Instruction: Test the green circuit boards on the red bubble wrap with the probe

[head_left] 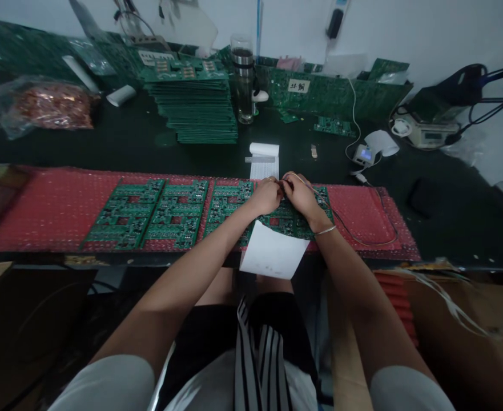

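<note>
My left hand (267, 197) and my right hand (299, 194) meet above the right-hand circuit boards, fingers pinched close together. What lies between the fingertips is too small to make out. Thin wires (341, 220) run from my right hand across the pink bubble wrap (358, 214). Green circuit boards (176, 214) lie in a row on the wrap, some under my hands. A white paper sheet (274, 251) hangs over the front edge below my hands. Just beyond them is a white paper roll (265, 150) with a ruler (260, 160) across it.
A tall stack of green boards (200, 111) stands at the back, beside a glass bottle (245, 85). Far left lies a bag of copper-coloured parts (56, 105). On the right are a small device with a lit screen (363, 154) and a scale (433, 136).
</note>
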`<action>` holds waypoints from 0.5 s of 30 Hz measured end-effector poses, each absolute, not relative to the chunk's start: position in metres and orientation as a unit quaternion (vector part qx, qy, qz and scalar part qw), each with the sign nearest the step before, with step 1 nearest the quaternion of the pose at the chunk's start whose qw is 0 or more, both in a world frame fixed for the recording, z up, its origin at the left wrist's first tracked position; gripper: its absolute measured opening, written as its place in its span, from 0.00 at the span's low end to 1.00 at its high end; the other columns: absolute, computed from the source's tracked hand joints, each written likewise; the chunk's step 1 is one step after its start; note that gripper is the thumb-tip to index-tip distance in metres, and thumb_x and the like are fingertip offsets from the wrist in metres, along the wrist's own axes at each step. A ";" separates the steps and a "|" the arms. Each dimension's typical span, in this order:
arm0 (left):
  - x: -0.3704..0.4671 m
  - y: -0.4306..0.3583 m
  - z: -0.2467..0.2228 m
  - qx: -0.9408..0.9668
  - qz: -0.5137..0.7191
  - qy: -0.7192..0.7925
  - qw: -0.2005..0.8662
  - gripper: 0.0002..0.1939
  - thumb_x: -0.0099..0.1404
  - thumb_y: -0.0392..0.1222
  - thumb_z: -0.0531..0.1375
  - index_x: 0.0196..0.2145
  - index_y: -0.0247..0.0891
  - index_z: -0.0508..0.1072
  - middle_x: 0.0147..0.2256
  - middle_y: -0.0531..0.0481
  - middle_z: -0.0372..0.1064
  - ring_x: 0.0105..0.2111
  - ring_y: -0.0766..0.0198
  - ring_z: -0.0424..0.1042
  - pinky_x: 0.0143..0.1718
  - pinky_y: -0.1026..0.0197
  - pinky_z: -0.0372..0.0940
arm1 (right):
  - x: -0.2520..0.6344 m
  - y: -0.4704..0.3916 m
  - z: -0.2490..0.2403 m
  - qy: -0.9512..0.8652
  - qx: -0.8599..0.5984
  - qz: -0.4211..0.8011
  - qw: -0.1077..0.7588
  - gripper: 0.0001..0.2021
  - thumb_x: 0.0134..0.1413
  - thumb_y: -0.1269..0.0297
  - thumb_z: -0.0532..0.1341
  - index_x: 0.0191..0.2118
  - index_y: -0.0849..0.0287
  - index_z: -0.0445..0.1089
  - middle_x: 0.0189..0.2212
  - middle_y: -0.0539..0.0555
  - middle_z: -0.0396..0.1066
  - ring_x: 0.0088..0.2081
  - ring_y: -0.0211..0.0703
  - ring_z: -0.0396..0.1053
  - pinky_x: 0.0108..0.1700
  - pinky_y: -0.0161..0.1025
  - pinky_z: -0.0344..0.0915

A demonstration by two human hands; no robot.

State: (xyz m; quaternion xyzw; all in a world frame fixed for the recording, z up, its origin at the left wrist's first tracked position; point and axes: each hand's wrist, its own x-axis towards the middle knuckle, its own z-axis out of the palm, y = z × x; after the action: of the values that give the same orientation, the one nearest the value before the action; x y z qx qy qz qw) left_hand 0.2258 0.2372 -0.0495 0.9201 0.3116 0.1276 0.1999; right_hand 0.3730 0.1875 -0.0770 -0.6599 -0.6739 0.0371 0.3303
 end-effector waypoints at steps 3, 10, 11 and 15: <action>0.226 0.236 -0.047 0.923 0.121 0.313 0.190 0.12 0.63 0.32 0.55 0.30 0.32 0.79 0.37 0.40 0.70 0.41 0.54 0.71 0.49 0.54 0.67 | 0.373 0.187 -0.078 -0.674 -0.662 0.027 0.327 0.10 0.66 0.64 0.50 0.39 0.53 0.69 0.41 0.57 0.73 0.45 0.51 0.67 0.50 0.46 0.61; 0.226 0.230 -0.053 0.921 0.151 0.319 0.165 0.11 0.64 0.31 0.53 0.33 0.30 0.77 0.39 0.38 0.71 0.43 0.53 0.71 0.52 0.52 0.66 | 0.372 0.187 -0.077 -0.677 -0.664 0.011 0.316 0.10 0.66 0.64 0.50 0.39 0.55 0.68 0.40 0.57 0.74 0.44 0.50 0.67 0.51 0.44 0.61; 0.225 0.229 -0.055 0.918 0.161 0.321 0.167 0.12 0.64 0.30 0.53 0.34 0.30 0.77 0.39 0.38 0.71 0.43 0.54 0.71 0.52 0.52 0.66 | 0.372 0.187 -0.077 -0.677 -0.664 0.011 0.316 0.10 0.66 0.64 0.50 0.38 0.55 0.68 0.40 0.57 0.74 0.44 0.50 0.67 0.51 0.44 0.61; 0.222 0.227 -0.059 0.909 0.193 0.319 0.186 0.10 0.63 0.29 0.55 0.35 0.31 0.77 0.40 0.40 0.72 0.44 0.54 0.71 0.52 0.52 0.66 | 0.371 0.186 -0.076 -0.673 -0.666 0.017 0.323 0.11 0.67 0.62 0.51 0.38 0.54 0.68 0.41 0.56 0.74 0.45 0.50 0.67 0.50 0.44 0.62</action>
State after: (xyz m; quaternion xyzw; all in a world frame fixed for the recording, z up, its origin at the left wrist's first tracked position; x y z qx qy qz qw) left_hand 0.2219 0.2270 -0.0589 0.9090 0.3192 0.1931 0.1857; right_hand 0.3712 0.1862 -0.0761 -0.6656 -0.6726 0.0175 0.3229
